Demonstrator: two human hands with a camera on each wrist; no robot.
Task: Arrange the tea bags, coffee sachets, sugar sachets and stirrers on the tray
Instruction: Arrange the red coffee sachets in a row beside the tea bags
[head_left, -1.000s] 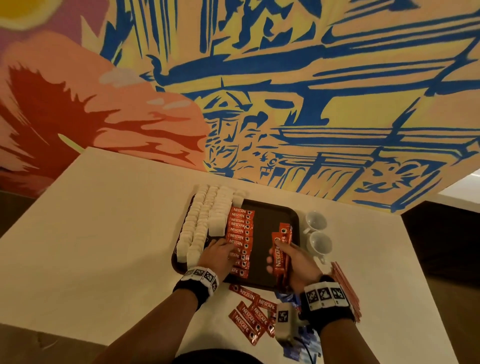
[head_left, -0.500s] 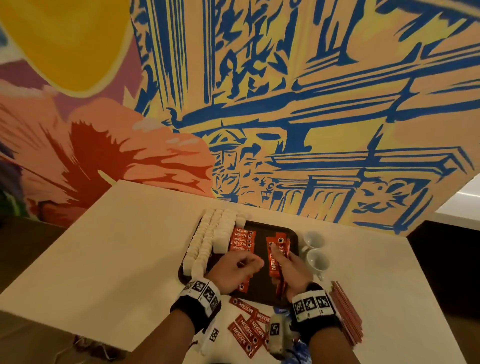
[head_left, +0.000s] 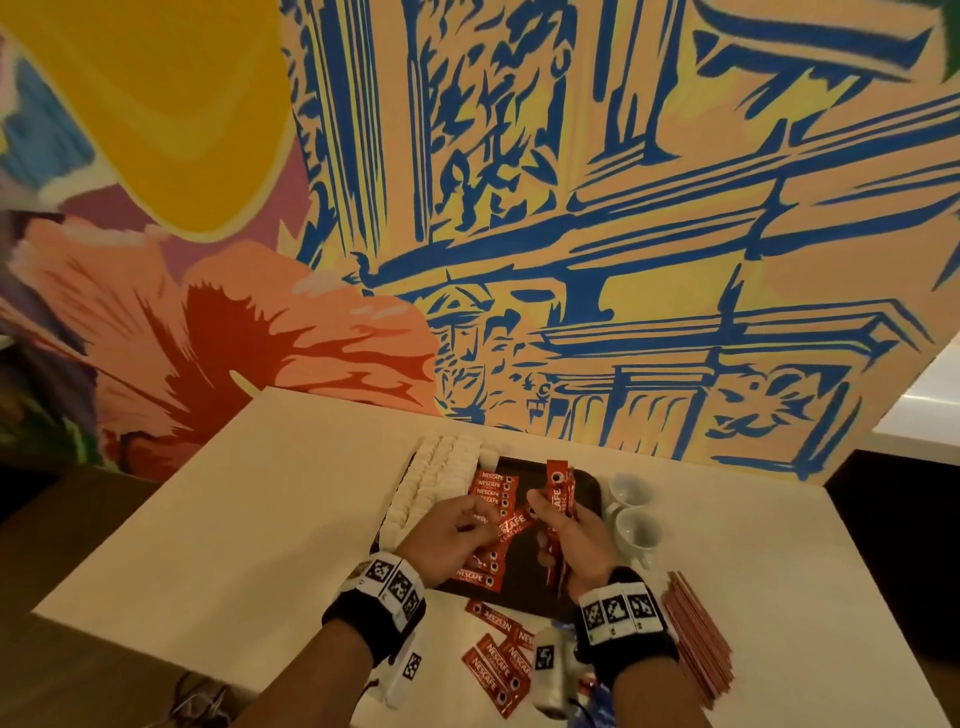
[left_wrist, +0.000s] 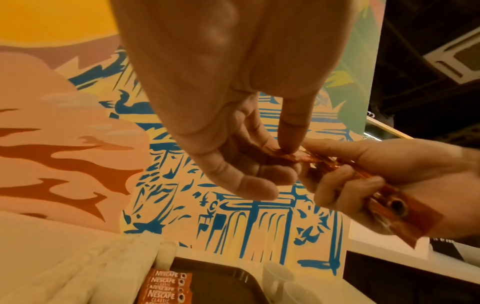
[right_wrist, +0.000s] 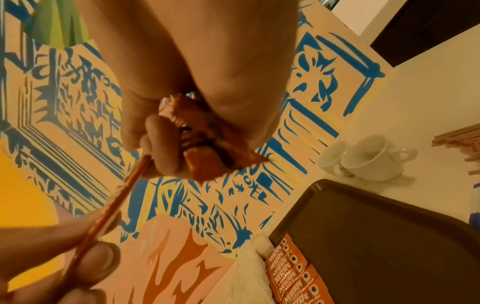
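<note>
Left hand lifted, now pinching Nescafé Classic sachet, right hand gripping Nescafé bundle

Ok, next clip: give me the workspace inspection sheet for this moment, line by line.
Surface: white table, dark tray near its far edge.
Job's things: white sachets in rows on the tray's left; red coffee sachets in a column beside them; more loose coffee sachets on the table near the person; stirrers stacked at right.
Clutter: two white cups right of the tray.
Hands: left hand pinches one coffee sachet; right hand holds a bundle of them.
Cables: nothing seen.
Surroundings: painted mural wall behind the table.
</note>
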